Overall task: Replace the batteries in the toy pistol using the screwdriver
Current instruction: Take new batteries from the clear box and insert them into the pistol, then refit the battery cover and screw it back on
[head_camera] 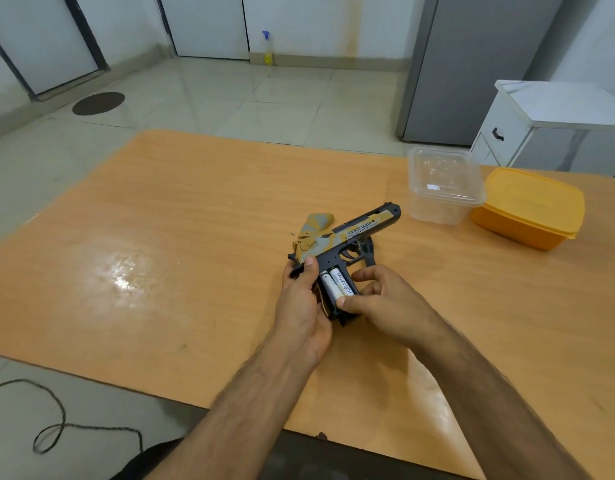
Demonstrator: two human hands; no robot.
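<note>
Both hands point(301, 299) hold pistol point(347, 237), batteries point(337, 285) exposed.

The slide of the toy pistol point(347, 237) carries black lettering on a yellow band: "DESERT EAGLE". A second, smaller line runs right beneath it, too fine to read.

In the opened grip sit two white batteries point(337, 285). The one on the right bears the brand "Heybright" in dark letters running along its length. The one on the left shows a small "+" near its upper end.

The clear container point(444, 187) on the desk has a small white label on it, but nothing on it is legible.
</note>
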